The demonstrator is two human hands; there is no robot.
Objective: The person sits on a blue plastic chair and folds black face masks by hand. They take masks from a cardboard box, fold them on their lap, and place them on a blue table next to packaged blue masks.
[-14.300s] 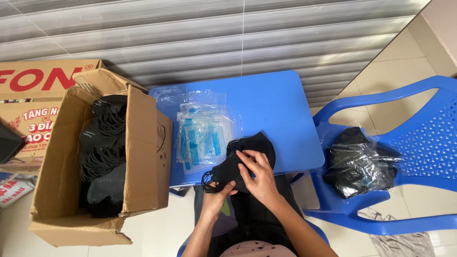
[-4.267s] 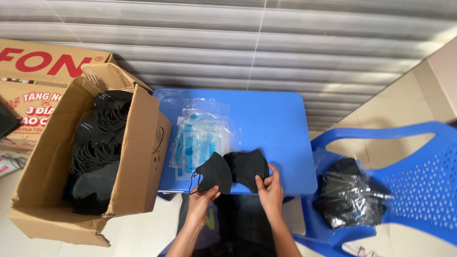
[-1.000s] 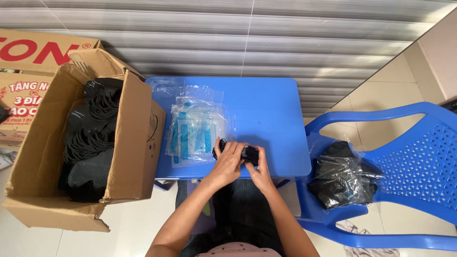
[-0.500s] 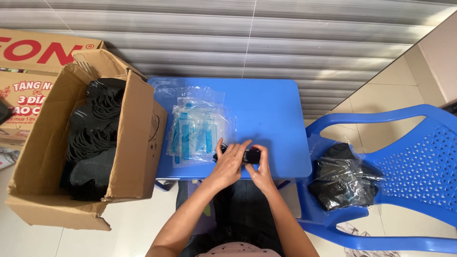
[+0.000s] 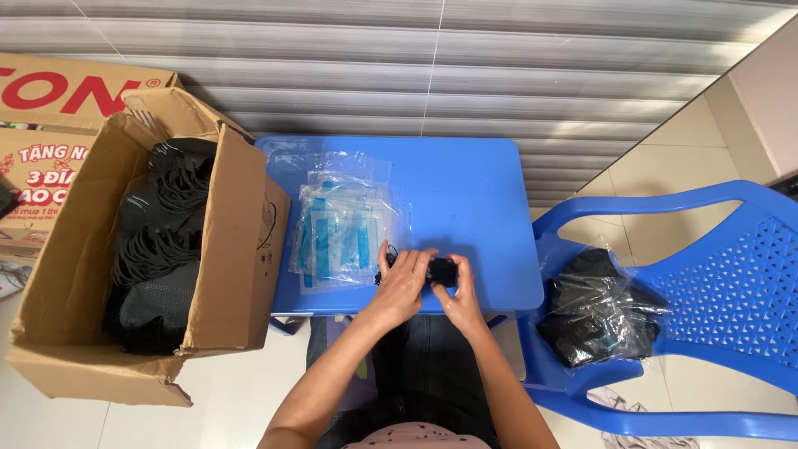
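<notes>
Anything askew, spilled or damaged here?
Nothing spilled or damaged. Both hands, left hand and right hand, press a folded black mask on the blue table. The clear bags lie in a loose, fanned pile, and the cardboard box sits tilted beside the table with its flaps splayed.

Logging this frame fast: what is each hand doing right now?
Left hand: closed on the folded black mask, pressing it on the blue table.
Right hand: closed on the same mask's right side.

One blue table [image 5: 465,191], one blue chair [image 5: 706,274], two cardboard boxes [image 5: 224,249], two hands [image 5: 420,283].
</notes>
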